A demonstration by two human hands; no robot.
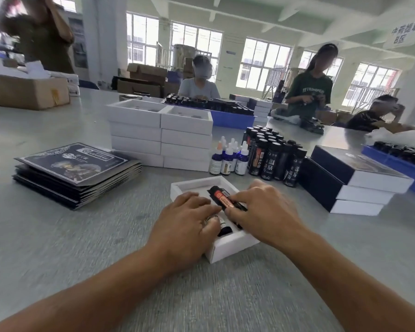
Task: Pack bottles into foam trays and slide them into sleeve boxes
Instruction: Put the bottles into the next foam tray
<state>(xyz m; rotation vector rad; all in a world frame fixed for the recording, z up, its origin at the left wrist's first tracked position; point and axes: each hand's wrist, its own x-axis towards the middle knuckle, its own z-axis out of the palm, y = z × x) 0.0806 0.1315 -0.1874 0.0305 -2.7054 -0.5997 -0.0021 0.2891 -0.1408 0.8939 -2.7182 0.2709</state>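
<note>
- On the grey table (58, 248), near centre: white foam tray (233, 248), set at an angle, with a black bottle (225, 198) lying across its recess.
- Right hand (261, 209): over the tray's right half, fingertips pinching the black bottle.
- Left hand (189, 219): over the tray's left half, fingers spread and pressing down; a small bottle (222, 227) partly hidden beneath them, grip on it not discernible.
- Just behind the tray: cluster of upright black bottles (273, 156); beside them, to the left, blue dropper bottles (228, 159).
- Further back: two stacks of white trays (161, 137), side by side.
- Left of the tray, well apart: pile of flat dark sleeves (77, 173).
- Right: stack of dark-sleeved boxes (355, 183).
- Far side of the table: seated and standing workers, blurred.
</note>
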